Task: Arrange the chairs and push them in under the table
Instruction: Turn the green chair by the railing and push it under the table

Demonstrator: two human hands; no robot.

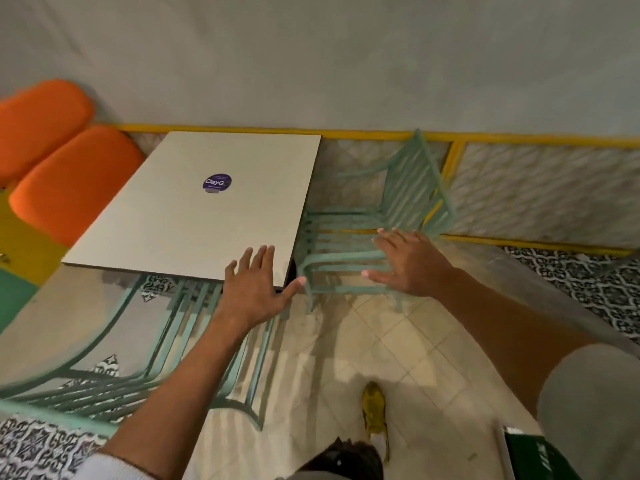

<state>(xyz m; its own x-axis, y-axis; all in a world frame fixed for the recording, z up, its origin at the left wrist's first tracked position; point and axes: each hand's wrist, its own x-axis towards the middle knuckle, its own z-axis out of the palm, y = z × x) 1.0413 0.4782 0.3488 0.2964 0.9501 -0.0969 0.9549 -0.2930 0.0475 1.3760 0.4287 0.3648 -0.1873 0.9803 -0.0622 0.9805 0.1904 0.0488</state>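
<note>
A square pale table point(180, 216) with a purple sticker stands by the wall. A teal slatted metal chair point(391, 209) stands at its right side, seat partly under the tabletop, back tilted toward the wall. A second teal chair point(145, 358) sits at the near side, its back toward me and its seat under the table. My left hand point(256, 289) hovers with spread fingers over the table's near right corner, holding nothing. My right hand point(408, 261) is spread above the right chair's seat and front armrest; whether it touches is unclear.
Two orange cushioned seat backs point(69, 181) stand at the table's far left. A yellow rail point(346, 135) and low patterned wall run behind. Beige floor tiles point(398, 348) lie below me, with my yellow shoe point(374, 410). A green box point(540, 455) is at bottom right.
</note>
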